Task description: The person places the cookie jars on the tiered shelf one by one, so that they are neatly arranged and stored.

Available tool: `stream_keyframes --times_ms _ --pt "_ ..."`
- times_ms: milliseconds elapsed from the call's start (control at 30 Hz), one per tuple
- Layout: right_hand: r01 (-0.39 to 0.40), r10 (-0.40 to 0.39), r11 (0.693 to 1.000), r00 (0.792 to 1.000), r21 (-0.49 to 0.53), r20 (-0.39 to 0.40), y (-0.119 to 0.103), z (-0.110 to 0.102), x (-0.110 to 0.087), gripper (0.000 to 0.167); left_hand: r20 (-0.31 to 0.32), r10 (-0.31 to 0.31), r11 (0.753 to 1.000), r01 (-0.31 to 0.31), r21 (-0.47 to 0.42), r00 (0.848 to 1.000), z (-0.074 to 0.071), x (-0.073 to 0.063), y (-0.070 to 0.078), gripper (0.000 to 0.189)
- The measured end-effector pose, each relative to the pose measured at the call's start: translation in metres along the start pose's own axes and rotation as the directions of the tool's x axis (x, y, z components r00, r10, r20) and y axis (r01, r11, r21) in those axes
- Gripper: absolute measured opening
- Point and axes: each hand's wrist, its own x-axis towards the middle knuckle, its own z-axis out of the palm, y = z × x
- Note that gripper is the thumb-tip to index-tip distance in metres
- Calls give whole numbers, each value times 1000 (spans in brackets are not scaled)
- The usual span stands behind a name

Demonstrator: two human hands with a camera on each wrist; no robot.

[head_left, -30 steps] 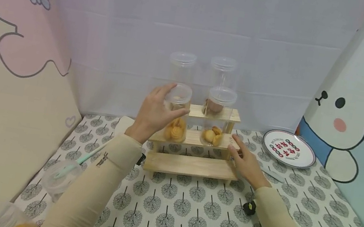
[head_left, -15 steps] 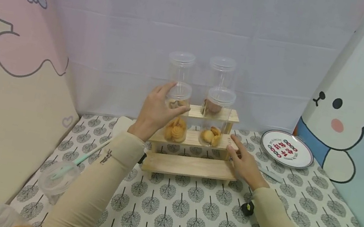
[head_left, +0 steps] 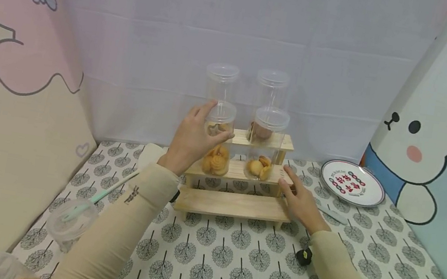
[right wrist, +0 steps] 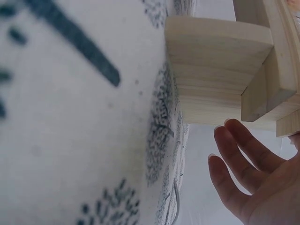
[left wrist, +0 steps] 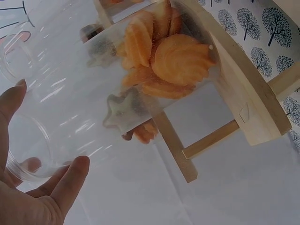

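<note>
My left hand (head_left: 191, 138) grips the upper part of a clear lidded jar (head_left: 221, 132), thumb in front and fingers round its left side. Swirled butter cookies (left wrist: 183, 58) lie in the bottom of this jar, which stands upright on the middle tier of a wooden step stand (head_left: 235, 203). My right hand (head_left: 301, 201) is at the right end of that tier, thumb and index finger touching the plank's end. In the right wrist view its other fingers (right wrist: 243, 150) extend loosely below the wood. Another jar (head_left: 266, 142) with round yellow cookies stands beside the gripped one.
Two more lidded jars stand on the top tier, one (head_left: 271, 93) with brown cookies. A printed plate (head_left: 367, 193) lies at right, near a pale utensil (head_left: 333, 213). At left are a clear tub (head_left: 69, 225), mint-green tongs (head_left: 100, 195) and, nearer, another clear container (head_left: 2, 265).
The head view has shifted slightly. A star-shaped cookie behind the gripped jar shows more clearly now. Both hands keep their places on the jar and the stand.
</note>
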Motion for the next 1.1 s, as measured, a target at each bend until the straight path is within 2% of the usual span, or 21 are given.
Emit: stream_keyframes --times_ms 300,467,600,667,767,867,1100 --pt "6 -5 1000 1000 -7 4 2 3 -1 66 0 7 1000 -7 2 1000 2 -1 -1 91" --pt "10 -10 1000 1000 -1 11 3 2 0 65 15 5 1000 -4 -10 1000 -1 -4 -2 106" --pt "14 -14 1000 1000 0 6 5 1 1 65 14 7 999 -6 -35 1000 -9 -15 -7 117" --pt "19 -19 1000 1000 7 4 6 0 2 64 14 19 1000 -18 -24 1000 -16 -24 -10 116" --pt "26 -26 1000 1000 18 -2 7 0 3 64 37 62 997 -63 41 997 -28 -42 -15 114" --pt "32 -32 999 999 20 -2 7 1 3 64 81 97 987 -106 119 992 -40 -66 -22 110" --pt "25 -25 1000 1000 6 12 7 1 4 64 162 94 964 -131 233 982 -72 -127 -47 99"
